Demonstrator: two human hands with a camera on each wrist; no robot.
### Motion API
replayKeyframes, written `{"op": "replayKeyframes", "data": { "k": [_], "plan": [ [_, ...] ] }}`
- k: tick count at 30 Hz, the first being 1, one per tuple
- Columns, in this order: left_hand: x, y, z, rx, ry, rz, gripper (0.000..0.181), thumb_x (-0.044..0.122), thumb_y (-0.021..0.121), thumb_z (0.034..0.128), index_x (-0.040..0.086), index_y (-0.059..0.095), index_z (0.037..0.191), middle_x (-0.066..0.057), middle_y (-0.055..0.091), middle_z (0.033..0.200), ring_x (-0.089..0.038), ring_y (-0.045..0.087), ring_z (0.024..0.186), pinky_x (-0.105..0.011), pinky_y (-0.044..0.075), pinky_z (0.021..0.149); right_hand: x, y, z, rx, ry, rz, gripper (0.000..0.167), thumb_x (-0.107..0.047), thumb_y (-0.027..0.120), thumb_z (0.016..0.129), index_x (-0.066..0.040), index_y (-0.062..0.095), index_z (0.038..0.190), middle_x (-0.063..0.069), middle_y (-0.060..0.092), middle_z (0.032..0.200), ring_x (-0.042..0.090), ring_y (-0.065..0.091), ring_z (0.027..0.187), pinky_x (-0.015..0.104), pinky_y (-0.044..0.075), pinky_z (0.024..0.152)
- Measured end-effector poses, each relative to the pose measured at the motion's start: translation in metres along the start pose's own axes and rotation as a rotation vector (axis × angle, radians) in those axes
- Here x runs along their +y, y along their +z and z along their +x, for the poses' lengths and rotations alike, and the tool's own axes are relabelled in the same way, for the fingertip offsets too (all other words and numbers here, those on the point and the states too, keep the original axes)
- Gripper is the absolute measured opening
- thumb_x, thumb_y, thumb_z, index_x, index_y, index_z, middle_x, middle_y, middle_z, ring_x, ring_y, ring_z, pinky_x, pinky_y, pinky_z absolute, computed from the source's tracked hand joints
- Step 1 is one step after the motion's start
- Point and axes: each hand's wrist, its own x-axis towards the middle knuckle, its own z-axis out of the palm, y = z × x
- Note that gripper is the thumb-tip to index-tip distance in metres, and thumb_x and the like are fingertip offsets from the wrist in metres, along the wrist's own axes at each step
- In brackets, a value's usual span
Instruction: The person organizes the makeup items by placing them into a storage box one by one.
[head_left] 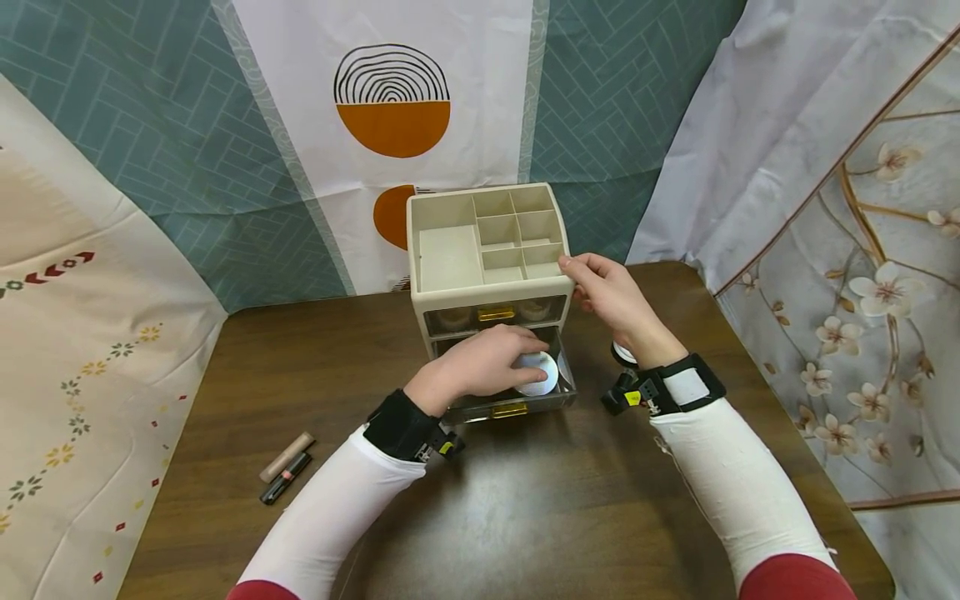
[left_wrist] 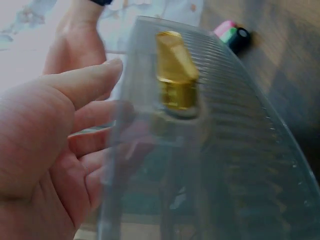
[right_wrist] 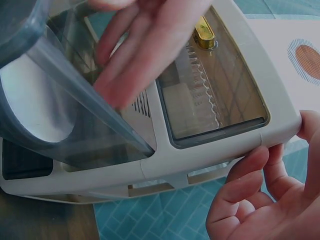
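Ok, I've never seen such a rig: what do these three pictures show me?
No machine here: a person works bare-handed. The wide picture comes from a head-worn camera; the two close ones from a camera on each wrist. On the brown table stands a cream organizer with its lower drawer open. The right hand grips the organizer's side edge; the left hand is over the drawer, close to a pale round disc, though contact is unclear. A beige tube and a black tube lie further left.
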Motion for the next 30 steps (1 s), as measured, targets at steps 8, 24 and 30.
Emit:
{"op": "replayKeyframes", "data": {
  "k": [8, 24, 30],
  "plan": [
    [0.010, -0.020, -0.019, 0.188, 0.038, -0.086, 0.035, 0.028, 0.071, 0.1059, 0.007, 0.074, 0.133, -0.005, 0.074, 0.127, -0.016, 0.067, 0.113, -0.029, 0.052, 0.097, 0.000, -0.001, -0.001, 0.003, 0.008, 0.001, 0.041, -0.048, 0.066, 0.105, -0.008, 0.065, 0.114, -0.003, 0.057, 0.086, 0.016, 0.051, 0.082, 0.030, 0.042, 0.073],
    [0.019, -0.077, -0.081, 0.963, -0.033, -0.140, 0.014, 0.011, 0.076, 0.0992, 0.003, 0.076, 0.110, -0.007, 0.072, 0.100, -0.015, 0.067, 0.087, -0.035, 0.057, 0.070, 0.002, -0.016, -0.003, -0.025, 0.037, -0.088, 0.049, -0.057, 0.059, 0.106, -0.010, 0.064, 0.118, -0.002, 0.066, 0.106, 0.021, 0.062, 0.100, 0.039, 0.045, 0.087],
    [-0.001, -0.085, -0.090, 1.008, -0.181, -0.154, 0.025, 0.015, 0.076, 0.0992, 0.000, 0.071, 0.119, -0.016, 0.068, 0.109, -0.023, 0.065, 0.092, -0.039, 0.053, 0.075, 0.003, -0.022, -0.005, -0.019, 0.054, -0.104, 0.051, -0.058, 0.058, 0.106, -0.009, 0.063, 0.120, 0.005, 0.066, 0.118, 0.016, 0.061, 0.097, 0.030, 0.045, 0.080]
  ]
}}
